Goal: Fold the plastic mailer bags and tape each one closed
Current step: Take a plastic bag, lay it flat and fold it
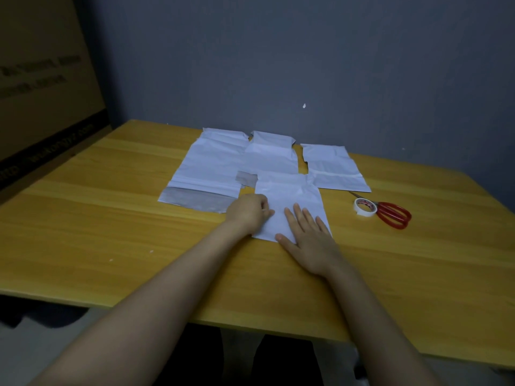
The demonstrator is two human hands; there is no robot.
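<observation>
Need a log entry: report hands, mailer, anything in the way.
Left hand pinches left edge of front mailer. Right hand flat on it. Tape roll and scissors to the right, untouched. Nothing in the way.

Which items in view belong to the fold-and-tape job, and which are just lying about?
Job: nearest mailer bag, gripped at its edge by the left hand and pressed flat by the right hand; three other mailer bags behind it; tape roll; red scissors.
Lying about: cardboard box at far left.
</observation>
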